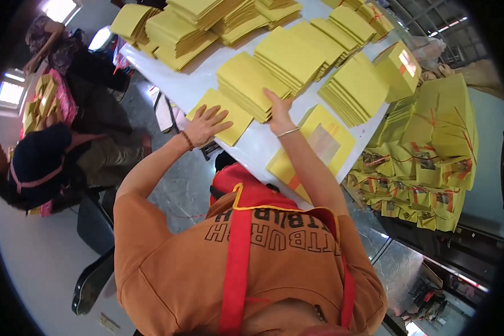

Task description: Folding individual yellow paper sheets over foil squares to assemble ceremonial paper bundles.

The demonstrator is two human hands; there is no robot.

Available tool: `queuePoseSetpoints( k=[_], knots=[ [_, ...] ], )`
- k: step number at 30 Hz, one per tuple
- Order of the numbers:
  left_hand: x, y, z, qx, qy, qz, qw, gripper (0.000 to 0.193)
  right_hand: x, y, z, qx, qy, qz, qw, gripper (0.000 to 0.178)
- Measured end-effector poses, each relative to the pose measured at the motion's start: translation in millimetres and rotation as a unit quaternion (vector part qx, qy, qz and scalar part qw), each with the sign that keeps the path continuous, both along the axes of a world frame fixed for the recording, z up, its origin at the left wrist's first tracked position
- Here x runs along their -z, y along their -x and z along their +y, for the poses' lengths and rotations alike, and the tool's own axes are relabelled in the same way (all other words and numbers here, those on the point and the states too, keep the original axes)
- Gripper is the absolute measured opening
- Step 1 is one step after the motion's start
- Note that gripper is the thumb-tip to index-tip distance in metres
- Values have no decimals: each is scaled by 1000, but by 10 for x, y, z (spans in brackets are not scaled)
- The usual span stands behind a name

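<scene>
My left hand (206, 123) lies with fingers spread on a flat yellow paper piece (234, 131) at the table's near edge; it looks like an envelope or folded bag. Beside it is a fanned stack of yellow paper pieces (247, 81). My right hand (279, 113) is at that stack's near right corner, its thumb over the top and its other fingers curled against the side, partly hidden. Right of my right forearm rests a yellow packet with a clear window and an orange band (319, 143).
More yellow stacks (291, 50) cover the far part of the white table (199, 84). Tied yellow bundles (420, 162) are piled at the right. At the left sits a person in dark clothing (36, 159) near a black chair (95, 224); another person (59, 50) is farther back.
</scene>
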State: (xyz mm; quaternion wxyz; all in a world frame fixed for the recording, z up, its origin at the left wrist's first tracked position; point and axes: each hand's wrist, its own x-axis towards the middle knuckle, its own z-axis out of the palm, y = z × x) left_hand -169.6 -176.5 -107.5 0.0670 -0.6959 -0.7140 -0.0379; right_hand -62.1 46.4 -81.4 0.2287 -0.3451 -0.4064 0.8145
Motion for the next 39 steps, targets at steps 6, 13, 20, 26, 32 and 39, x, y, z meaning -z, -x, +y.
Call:
queuePoseSetpoints(
  k=[6, 13, 20, 26, 32, 39],
  knots=[
    [4, 100, 279, -19, -16, -4, 1000, 63, -191, 151, -30, 47, 21, -22, 998, 75],
    [-119, 298, -283, 82, 42, 29, 995, 51, -26, 99, 0, 66, -93, -31, 993, 70],
    [-133, 165, -270, 47, 12, 14, 999, 48, -476, -264, -270, 34, -399, -28, 916, 66],
    [-124, -9, -37, 7, -7, 13, 1000, 44, -600, 141, -213, -214, -839, -139, 481, 54],
    [-108, -7, -97, 22, 59, -97, 993, 65, -163, 188, -58, -303, -845, -146, 415, 53],
    [65, -48, -111, 5, 40, -57, 998, 54, -121, 193, -56, -313, -812, -147, 470, 63]
  ],
)
